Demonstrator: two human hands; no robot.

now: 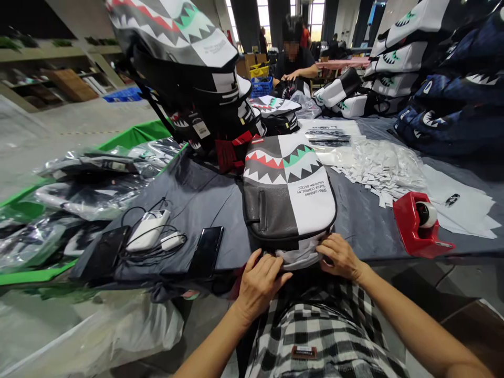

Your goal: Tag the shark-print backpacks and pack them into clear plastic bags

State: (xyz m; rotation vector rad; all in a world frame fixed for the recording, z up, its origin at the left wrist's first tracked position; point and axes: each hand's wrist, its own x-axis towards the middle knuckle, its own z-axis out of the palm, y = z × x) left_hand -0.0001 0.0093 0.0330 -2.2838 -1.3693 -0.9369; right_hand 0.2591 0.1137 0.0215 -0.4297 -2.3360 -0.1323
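A small backpack in grey and white, with a shark-teeth print in red and green, lies on the dark cloth in front of me. Its printing is upside down from my side. At its near end, whitish crumpled wrapping shows by the edge. My left hand grips the left part of that near edge, fingers curled and pressed together. On the right corner of the same edge, my right hand is closed, its fingertips partly hidden by the bag.
Stacked backpacks tower at the back left, more at the right. A red tape dispenser, white tags and papers lie right. A phone and white charger lie left, beside a green-edged bin of bagged goods. Across sits a person.
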